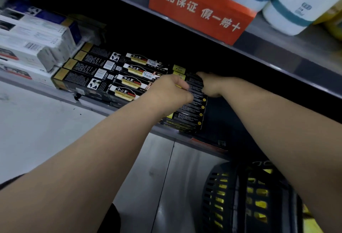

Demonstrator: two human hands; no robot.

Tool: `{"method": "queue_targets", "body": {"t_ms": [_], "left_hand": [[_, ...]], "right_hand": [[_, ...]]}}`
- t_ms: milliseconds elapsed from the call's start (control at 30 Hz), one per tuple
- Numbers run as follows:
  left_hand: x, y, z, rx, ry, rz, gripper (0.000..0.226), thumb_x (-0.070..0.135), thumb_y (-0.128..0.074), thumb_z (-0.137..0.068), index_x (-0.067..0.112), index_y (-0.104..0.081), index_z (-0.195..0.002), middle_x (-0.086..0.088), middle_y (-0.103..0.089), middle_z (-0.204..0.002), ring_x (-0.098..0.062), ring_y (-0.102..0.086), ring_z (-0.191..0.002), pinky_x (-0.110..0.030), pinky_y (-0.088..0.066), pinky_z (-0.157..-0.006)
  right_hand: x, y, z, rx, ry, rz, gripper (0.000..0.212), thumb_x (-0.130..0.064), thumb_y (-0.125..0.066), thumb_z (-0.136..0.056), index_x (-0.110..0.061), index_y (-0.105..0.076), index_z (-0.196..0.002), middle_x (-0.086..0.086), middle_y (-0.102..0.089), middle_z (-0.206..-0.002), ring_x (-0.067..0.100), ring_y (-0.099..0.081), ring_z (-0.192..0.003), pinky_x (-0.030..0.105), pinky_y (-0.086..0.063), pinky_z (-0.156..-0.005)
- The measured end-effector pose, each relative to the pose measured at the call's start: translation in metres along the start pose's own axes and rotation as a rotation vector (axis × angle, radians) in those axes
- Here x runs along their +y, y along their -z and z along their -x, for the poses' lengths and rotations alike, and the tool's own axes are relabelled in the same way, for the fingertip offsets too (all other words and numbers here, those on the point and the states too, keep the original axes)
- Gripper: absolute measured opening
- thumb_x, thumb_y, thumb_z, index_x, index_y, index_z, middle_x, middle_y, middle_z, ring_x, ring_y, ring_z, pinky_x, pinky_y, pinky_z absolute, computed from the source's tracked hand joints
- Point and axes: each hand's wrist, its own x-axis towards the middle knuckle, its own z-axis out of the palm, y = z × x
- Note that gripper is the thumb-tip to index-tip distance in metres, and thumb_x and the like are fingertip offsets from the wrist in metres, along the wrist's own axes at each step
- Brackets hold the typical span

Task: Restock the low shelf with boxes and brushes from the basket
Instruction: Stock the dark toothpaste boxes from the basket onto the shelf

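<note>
**Two hands holding boxes at a low shelf**

Two bare arms reach forward into the low shelf (94,105). The left hand (172,89) and right hand (211,85) grip opposite sides of a stack of black boxes (194,111). Black-and-gold cartons (103,77) lie in rows just left of it. A black basket (212,195) sits near right, with yellow packs (261,204) visible through its slots.

Black-and-gold boxes (192,109) stacked flat on low shelf (96,105); black slotted basket (231,195) below, holding yellow packs
</note>
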Motion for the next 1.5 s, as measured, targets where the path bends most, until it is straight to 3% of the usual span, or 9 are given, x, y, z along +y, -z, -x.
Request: {"method": "queue_targets", "body": {"t_ms": [100,233,567,700,967,1167,1300,1400,1500], "left_hand": [[0.012,-0.011,0.012,-0.060,-0.109,-0.100,0.021,0.018,-0.064,-0.085,0.017,-0.062,-0.106,0.005,-0.063,-0.098,-0.001,-0.057,-0.079,-0.002,-0.042,-0.057],[0.035,-0.033,0.035,-0.085,-0.300,-0.158,0.016,0.018,-0.067,-0.082,0.020,-0.066,-0.098,0.005,-0.066,-0.092,-0.006,-0.062,-0.084,-0.022,-0.052,-0.081],[0.064,-0.114,0.117,-0.312,-0.820,-0.557,0.022,0.033,-0.060,-0.086,0.027,-0.064,-0.106,0.014,-0.061,-0.101,-0.001,-0.049,-0.098,-0.019,-0.039,-0.085],[0.060,-0.149,0.139,-0.471,-0.834,-0.719,0.022,0.035,-0.052,-0.091,0.031,-0.059,-0.111,0.016,-0.059,-0.107,-0.002,-0.049,-0.098,-0.024,-0.042,-0.085],[0.052,-0.191,0.159,-0.677,-0.798,-0.971,0.020,0.035,-0.048,-0.093,0.033,-0.056,-0.112,0.018,-0.058,-0.108,-0.005,-0.053,-0.099,-0.029,-0.046,-0.081],[0.054,-0.208,0.160,-0.719,-0.676,-0.903,0.017,0.032,-0.051,-0.092,0.033,-0.059,-0.108,0.021,-0.058,-0.095,-0.001,-0.055,-0.091,-0.030,-0.049,-0.080],[0.056,-0.217,0.159,-0.749,-0.359,-0.658,0.019,0.031,-0.051,-0.094,0.021,-0.066,-0.098,0.013,-0.066,-0.090,-0.001,-0.062,-0.083,-0.028,-0.053,-0.080],[0.058,-0.217,0.162,-0.854,0.054,-0.475,0.051,0.047,-0.039,-0.095,0.006,-0.061,-0.113,0.000,-0.070,-0.095,-0.009,-0.067,-0.083,-0.020,-0.054,-0.075],[0.050,-0.218,0.167,-0.776,0.257,-0.361,0.080,0.067,-0.043,-0.079,0.010,-0.045,-0.134,-0.008,-0.062,-0.122,-0.019,-0.062,-0.106,-0.037,-0.046,-0.100]], "right_hand": [[-0.004,0.023,0.045,0.032,0.082,0.046,0.050,-0.014,-0.053,-0.093,-0.014,-0.037,-0.140,0.010,-0.045,-0.138,0.025,-0.048,-0.118,0.026,-0.039,-0.090],[0.014,0.040,0.131,0.179,0.190,-0.213,0.029,-0.018,-0.065,-0.087,-0.018,-0.059,-0.114,0.002,-0.061,-0.116,0.014,-0.057,-0.098,0.024,-0.045,-0.085],[0.103,-0.028,0.312,0.388,0.182,-0.558,0.021,-0.006,-0.066,-0.082,-0.025,-0.066,-0.092,-0.012,-0.068,-0.085,0.001,-0.063,-0.078,0.020,-0.051,-0.075],[0.145,-0.093,0.334,0.197,0.014,-0.319,0.026,-0.022,-0.064,-0.086,-0.029,-0.059,-0.110,-0.018,-0.060,-0.099,0.004,-0.060,-0.090,0.022,-0.047,-0.080],[0.169,-0.207,0.347,-0.315,0.046,-0.148,0.062,-0.033,-0.053,-0.094,-0.020,-0.023,-0.147,0.015,-0.032,-0.146,0.031,-0.037,-0.131,0.038,-0.040,-0.096],[0.161,-0.191,0.343,-0.339,0.027,-0.173,0.053,-0.038,-0.058,-0.090,-0.015,-0.042,-0.135,0.015,-0.041,-0.127,0.034,-0.048,-0.115,0.032,-0.040,-0.079],[0.176,-0.153,0.363,-0.260,-0.083,-0.149,0.043,-0.046,-0.052,-0.091,-0.015,-0.052,-0.122,0.008,-0.049,-0.116,0.028,-0.055,-0.104,0.039,-0.047,-0.086],[0.187,-0.128,0.384,-0.182,-0.197,-0.500,0.040,-0.049,-0.042,-0.094,-0.016,-0.057,-0.110,0.004,-0.065,-0.097,0.017,-0.065,-0.091,0.036,-0.050,-0.082],[0.172,-0.118,0.394,-0.146,-0.179,-1.053,0.040,-0.044,-0.045,-0.093,-0.014,-0.056,-0.117,0.003,-0.065,-0.101,0.014,-0.068,-0.092,0.030,-0.053,-0.090]]}}
